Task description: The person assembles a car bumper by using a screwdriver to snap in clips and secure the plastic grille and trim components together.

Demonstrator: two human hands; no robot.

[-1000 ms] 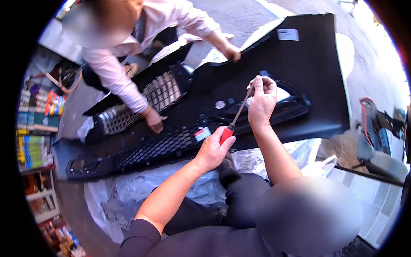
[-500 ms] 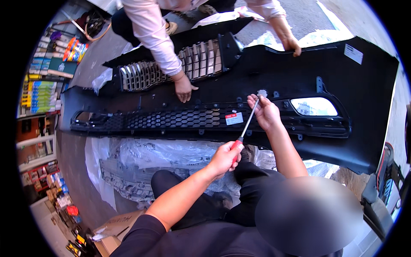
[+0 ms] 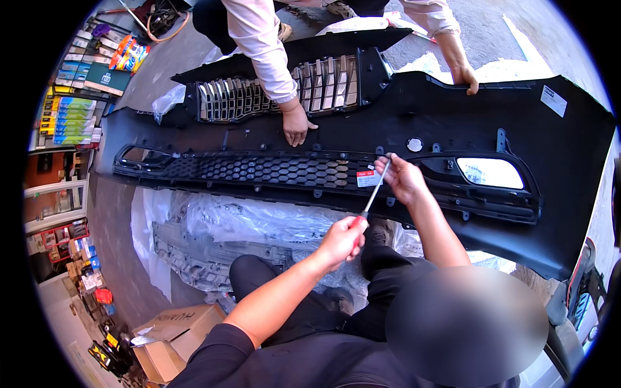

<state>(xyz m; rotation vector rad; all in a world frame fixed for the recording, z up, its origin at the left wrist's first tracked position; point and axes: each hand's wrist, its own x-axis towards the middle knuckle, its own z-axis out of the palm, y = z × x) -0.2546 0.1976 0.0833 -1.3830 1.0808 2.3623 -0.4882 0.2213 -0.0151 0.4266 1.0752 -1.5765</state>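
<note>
My left hand grips the red handle of a screwdriver while my right hand pinches its shaft near the tip, against the black bumper lying across the floor just beyond my knees, where another person's hand presses flat on its far side.

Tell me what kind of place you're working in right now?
Probably a car repair or parts shop. A black front bumper cover with a honeycomb grille lies on the floor, shelves of boxed products line the left wall, and the left hand holds a red-handled screwdriver that the right hand steadies.
</note>
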